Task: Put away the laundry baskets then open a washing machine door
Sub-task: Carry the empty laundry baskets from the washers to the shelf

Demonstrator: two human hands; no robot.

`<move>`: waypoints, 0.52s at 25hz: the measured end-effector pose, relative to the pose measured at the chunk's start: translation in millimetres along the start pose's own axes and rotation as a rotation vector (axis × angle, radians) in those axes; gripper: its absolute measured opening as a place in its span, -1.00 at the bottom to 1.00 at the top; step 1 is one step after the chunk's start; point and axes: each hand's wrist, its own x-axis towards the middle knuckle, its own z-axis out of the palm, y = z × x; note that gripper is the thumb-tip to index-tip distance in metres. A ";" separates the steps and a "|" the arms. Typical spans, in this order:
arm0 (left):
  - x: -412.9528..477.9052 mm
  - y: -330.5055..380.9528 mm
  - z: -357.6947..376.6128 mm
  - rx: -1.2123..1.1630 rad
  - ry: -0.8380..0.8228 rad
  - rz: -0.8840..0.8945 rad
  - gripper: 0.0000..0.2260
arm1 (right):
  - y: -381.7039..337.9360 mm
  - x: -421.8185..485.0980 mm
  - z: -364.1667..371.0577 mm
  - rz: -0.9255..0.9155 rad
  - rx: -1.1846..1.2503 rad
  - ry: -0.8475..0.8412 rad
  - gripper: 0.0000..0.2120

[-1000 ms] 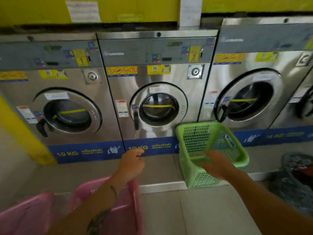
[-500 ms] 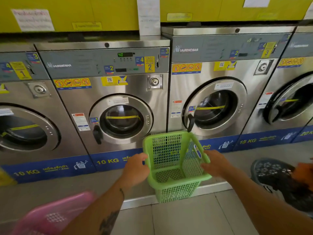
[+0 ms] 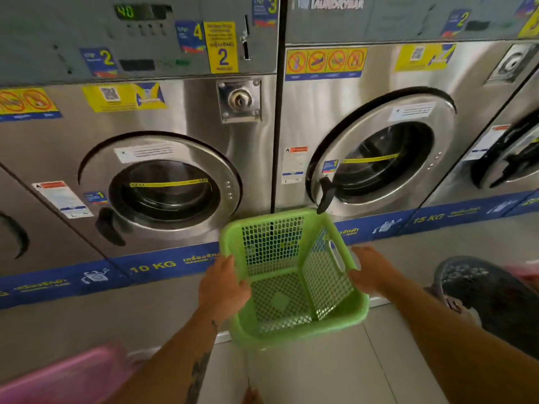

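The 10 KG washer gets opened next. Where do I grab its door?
Grip the black handle at the lower left of the door, from the front, once the basket is down. It juts out; studs on the right edge suggest the hinge side.

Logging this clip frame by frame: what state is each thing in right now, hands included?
Green basket: empty, tilted, held by both hands.
Left hand: grips the basket's left rim.
Right hand: grips its right rim.
Left washer door: shut.
Right washer door: shut.
Display: lit, reads 40.
Pink basket: blurred, contents unclear.
Dark basket: on the floor, contents unclear.
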 end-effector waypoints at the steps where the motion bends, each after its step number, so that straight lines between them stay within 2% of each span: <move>1: 10.0 -1.4 5.1 0.044 -0.023 0.002 -0.38 | 3.2 14.0 4.2 0.001 -0.005 -0.020 -0.51; 6: 55.1 -12.3 49.4 0.221 -0.054 -0.022 -0.33 | 27.8 94.0 36.7 0.014 -0.018 -0.065 -0.39; 9: 71.6 -20.6 86.3 0.212 -0.102 -0.126 -0.25 | 48.6 137.7 61.5 -0.033 -0.049 -0.046 -0.35; 13: 82.2 -35.0 125.5 0.159 -0.077 -0.176 -0.11 | 73.3 178.6 95.1 -0.058 -0.048 -0.036 -0.28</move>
